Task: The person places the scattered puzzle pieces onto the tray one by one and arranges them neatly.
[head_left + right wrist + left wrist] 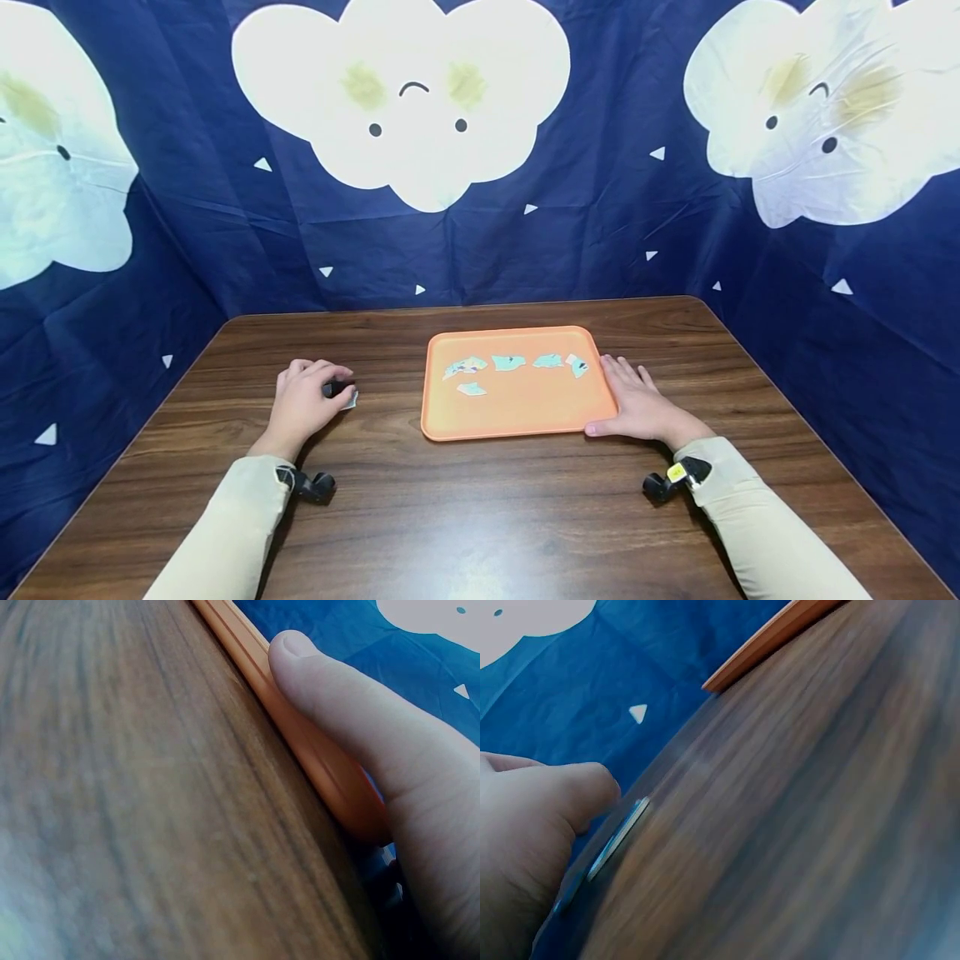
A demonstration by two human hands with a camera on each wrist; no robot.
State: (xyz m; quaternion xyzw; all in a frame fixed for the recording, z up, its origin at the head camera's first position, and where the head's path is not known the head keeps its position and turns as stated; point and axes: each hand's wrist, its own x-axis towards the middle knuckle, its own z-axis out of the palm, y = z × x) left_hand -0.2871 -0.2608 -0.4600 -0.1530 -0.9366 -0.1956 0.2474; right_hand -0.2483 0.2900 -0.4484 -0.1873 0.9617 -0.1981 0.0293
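Observation:
My left hand (pixel 303 404) is on the left of the table, its fingers curved over a small dark object (pixel 330 388) and a pale blue flat piece (pixel 351 402). In the left wrist view the thumb stays apart from the thin flat piece (pixel 619 840); the other fingertips are mostly hidden. My right hand (pixel 637 404) rests with spread fingers against the right edge of an orange tray (pixel 525 417). Its thumb (pixel 322 682) touches the tray rim in the right wrist view. Several irregular pale blue pieces (pixel 508 362) with printed patterns lie in the tray.
The brown wooden table (pixel 465 508) reaches back to a dark blue curtain (pixel 480 258) printed with white clouds. Bare wood lies between the left hand and the tray. Small black devices (pixel 311 486) are strapped to both wrists.

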